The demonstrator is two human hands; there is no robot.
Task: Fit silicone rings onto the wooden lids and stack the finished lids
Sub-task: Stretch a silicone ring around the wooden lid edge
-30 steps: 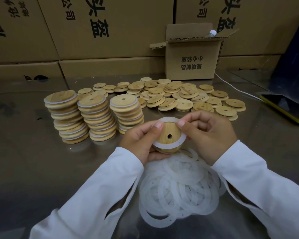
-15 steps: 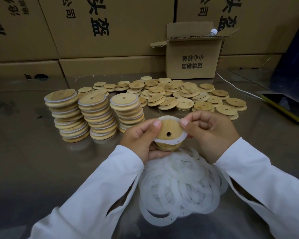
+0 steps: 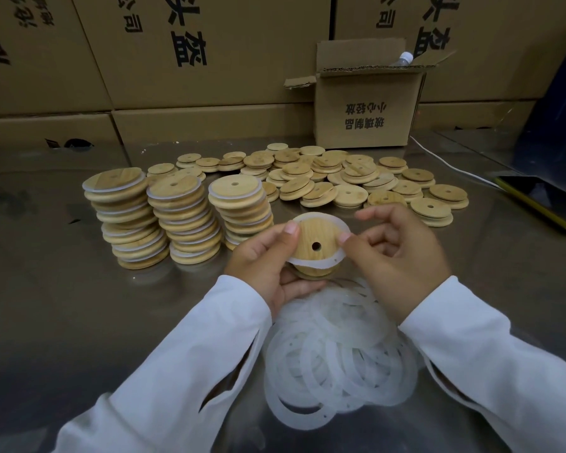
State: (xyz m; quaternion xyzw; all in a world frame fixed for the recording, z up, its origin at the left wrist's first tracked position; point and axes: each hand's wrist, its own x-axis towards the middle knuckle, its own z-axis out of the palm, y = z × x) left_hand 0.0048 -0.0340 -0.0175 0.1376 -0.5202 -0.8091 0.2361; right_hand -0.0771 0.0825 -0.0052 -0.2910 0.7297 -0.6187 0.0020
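Observation:
My left hand [image 3: 265,266] grips a round wooden lid [image 3: 317,238] with a small centre hole, thumb on its left rim and fingers underneath. A translucent white silicone ring [image 3: 311,263] sits around the lid. My right hand [image 3: 402,253] pinches the ring's right edge with its thumb, the forefinger lifted and blurred. Below the hands lies a heap of loose silicone rings [image 3: 337,361]. To the left stand three stacks of ringed lids [image 3: 177,217]. Behind the hands spreads a pile of bare wooden lids [image 3: 356,181].
A small open cardboard box [image 3: 363,109] stands at the back with a bottle cap showing above it. Large cartons [image 3: 193,50] wall off the rear. A yellow-edged phone [image 3: 543,201] and a white cable [image 3: 451,165] lie at the right on the shiny metal table [image 3: 62,305].
The lid has risen slightly and tilted between the hands. The right forefinger has lifted off the rim, while the thumb stays on the ring's right edge.

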